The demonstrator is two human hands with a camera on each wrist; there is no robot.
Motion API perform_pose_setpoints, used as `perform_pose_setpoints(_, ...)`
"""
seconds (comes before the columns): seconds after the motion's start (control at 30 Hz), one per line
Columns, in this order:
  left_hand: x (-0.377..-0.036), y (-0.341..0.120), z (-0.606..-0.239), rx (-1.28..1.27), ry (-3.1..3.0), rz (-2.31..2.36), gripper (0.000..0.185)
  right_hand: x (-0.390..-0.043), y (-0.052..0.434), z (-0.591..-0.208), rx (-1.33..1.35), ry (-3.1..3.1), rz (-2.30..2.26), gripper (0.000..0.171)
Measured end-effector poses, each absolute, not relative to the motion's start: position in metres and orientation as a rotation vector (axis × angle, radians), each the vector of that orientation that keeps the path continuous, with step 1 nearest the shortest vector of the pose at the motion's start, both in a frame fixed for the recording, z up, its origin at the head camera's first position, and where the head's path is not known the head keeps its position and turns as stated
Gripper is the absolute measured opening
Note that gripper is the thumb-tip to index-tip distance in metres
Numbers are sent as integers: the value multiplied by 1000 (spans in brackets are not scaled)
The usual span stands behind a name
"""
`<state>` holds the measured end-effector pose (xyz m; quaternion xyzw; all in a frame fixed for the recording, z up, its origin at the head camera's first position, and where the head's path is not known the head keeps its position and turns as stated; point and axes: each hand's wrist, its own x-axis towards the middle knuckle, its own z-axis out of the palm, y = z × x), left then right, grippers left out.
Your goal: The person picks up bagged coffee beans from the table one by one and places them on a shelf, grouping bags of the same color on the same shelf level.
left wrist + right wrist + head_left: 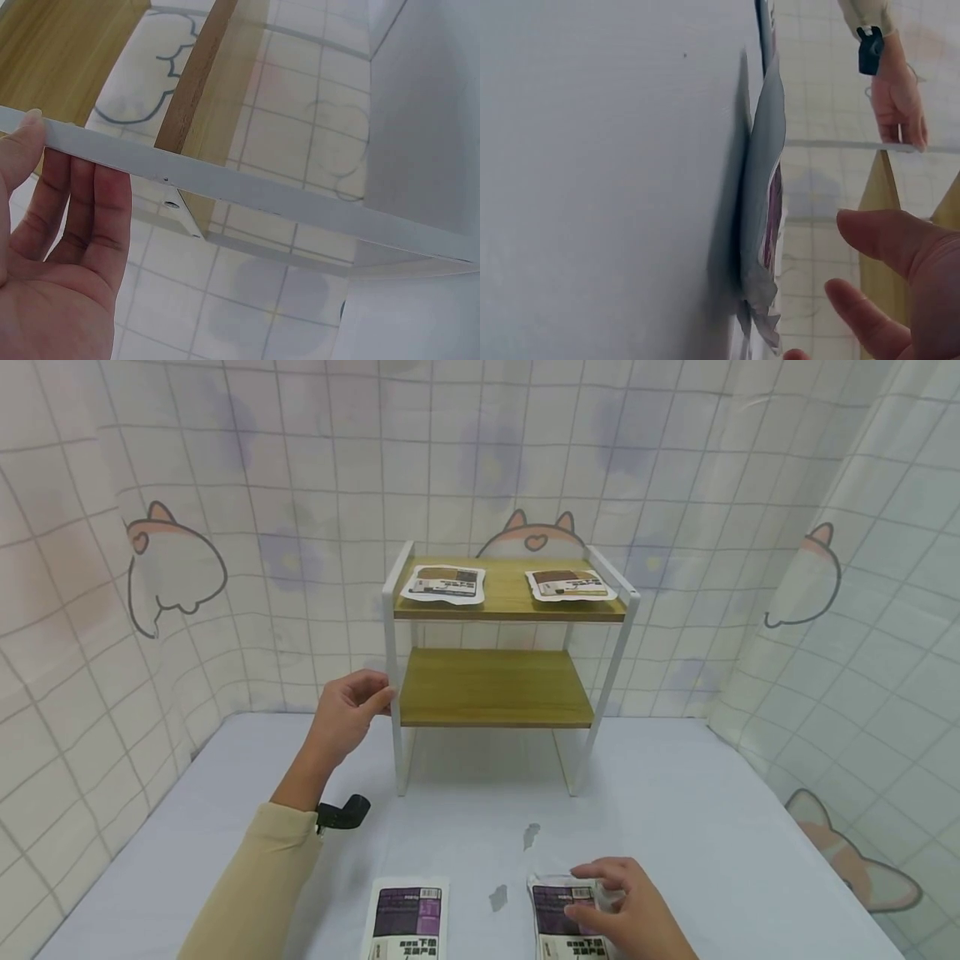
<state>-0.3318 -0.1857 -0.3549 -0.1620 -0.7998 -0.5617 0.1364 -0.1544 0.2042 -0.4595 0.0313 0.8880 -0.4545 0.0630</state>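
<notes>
A two-tier rack with a white frame and wooden shelves [495, 689] stands at the back of the table. My left hand [381, 693] holds its front left post [262, 196], thumb on the near face, fingers [90, 202] behind it. Two purple-labelled pouches lie at the table's front edge. My right hand [588, 893] is over the top end of the right pouch [555, 922], fingers loosely bent. In the right wrist view the fingers [877, 240] stand a little off the pouch [765, 187], whose end curls up from the table. The left pouch [408, 918] lies alone.
Two brown-labelled pouches [443, 583] [570, 584] lie flat on the rack's top shelf; the lower shelf is bare. Small grey marks [531, 835] dot the white table [712, 827]. Tiled curtains with cat drawings close in the back and sides.
</notes>
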Motion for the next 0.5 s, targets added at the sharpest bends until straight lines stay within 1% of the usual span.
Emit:
perform_pose_setpoints(0.23, -332, -185, -354, -465, -2314, -1631, 25, -149, 205, -461, 93, 2686, -1321, 51)
perform_pose_setpoints(0.5, -333, -186, -356, -476, -2301, -1643, 23, -149, 204, -460, 121, 2716, -1192, 53)
